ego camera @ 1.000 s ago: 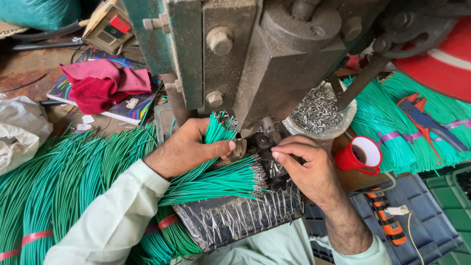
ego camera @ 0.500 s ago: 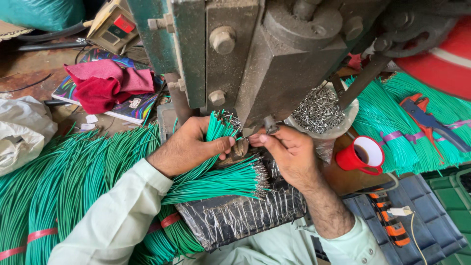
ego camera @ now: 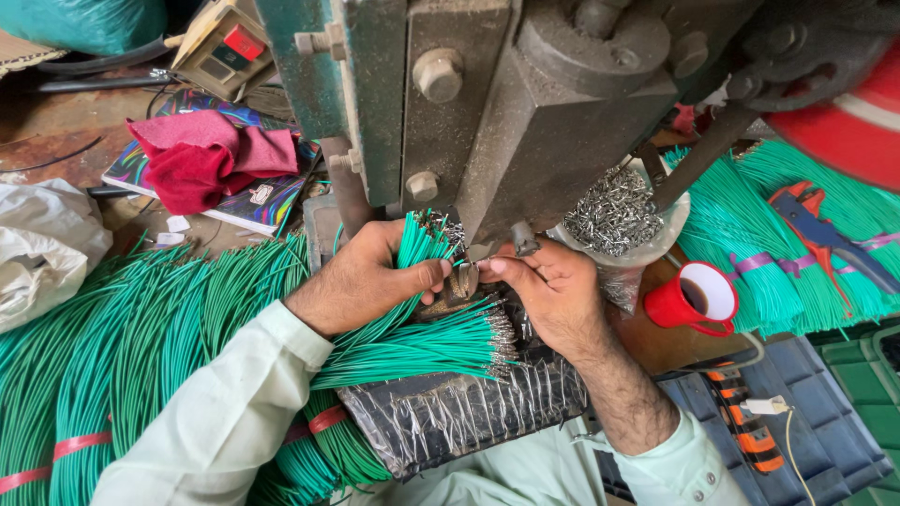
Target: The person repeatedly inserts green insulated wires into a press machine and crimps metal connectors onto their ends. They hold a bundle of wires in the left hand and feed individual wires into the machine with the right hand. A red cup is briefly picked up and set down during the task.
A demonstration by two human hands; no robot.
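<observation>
At frame centre the left hand clutches a fan of green wires while the right hand pinches something small under the press; finished terminal-tipped wires lie below, big bundles at lower left seemingly waiting.

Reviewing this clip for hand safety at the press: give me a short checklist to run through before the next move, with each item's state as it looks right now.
1. Left hand has a firm grip on the bunch of green wires: ok.
2. Right hand fingertips clear of the press head: not ok, they sit right under its lower edge.
3. A wire end seated at the die: cannot tell, the fingers hide it.
4. Finished wires lying on the foil-covered ledge, out of the way: ok.
5. Bowl of metal terminals beside the right hand: ok.
6. Red cup standing upright: ok.
</observation>
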